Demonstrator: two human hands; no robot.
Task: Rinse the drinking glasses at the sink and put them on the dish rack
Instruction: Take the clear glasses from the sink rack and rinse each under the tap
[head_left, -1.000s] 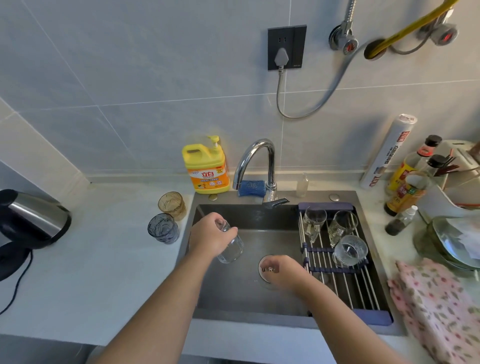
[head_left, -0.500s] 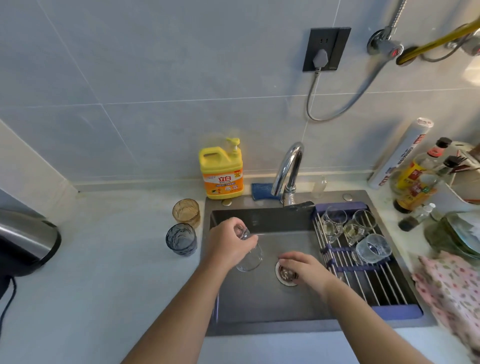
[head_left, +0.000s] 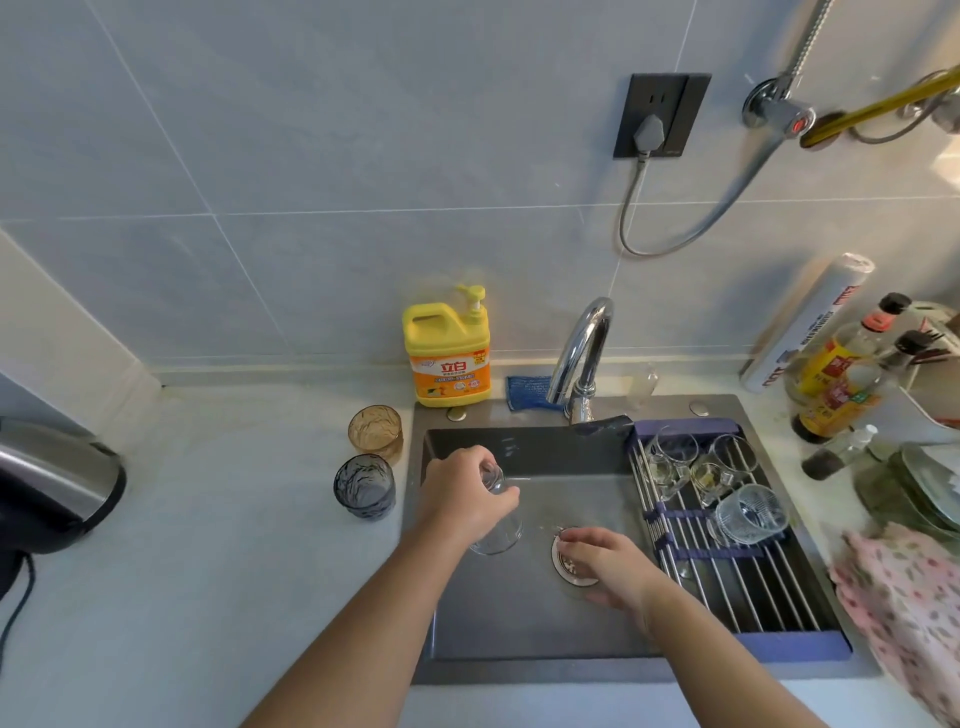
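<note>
Over the left half of the dark sink (head_left: 519, 639), the left hand (head_left: 462, 499) held its grip closed around a clear drinking glass (head_left: 496, 530), tilted with its mouth toward the basin floor, close to the left wall of the sink but apart from it. The right hand (head_left: 608, 566) lay low over the round metal drain (head_left: 569, 564), fingers loosely curled and holding nothing, just beside the edge of the dish rack (head_left: 737, 577). Bare basin floor lay open between the two hands and in front of them. The rack, of thin steel rods with purple end bars, spanned the right side of the sink; two clear glasses (head_left: 675, 457) stood at its far end and a ribbed glass (head_left: 750, 514) lay on its side nearer. On the pale counter (head_left: 208, 545) left of the sink stood an amber textured glass (head_left: 375, 434) and, nearer, a smoky blue one (head_left: 363, 486), close together near the sink's rim. Behind the sink, a curved chrome faucet (head_left: 584, 353) rose beside a yellow soap jug (head_left: 449, 353), against grey wall tiles. A floral pink cloth (head_left: 904, 597) lay on the right.
</note>
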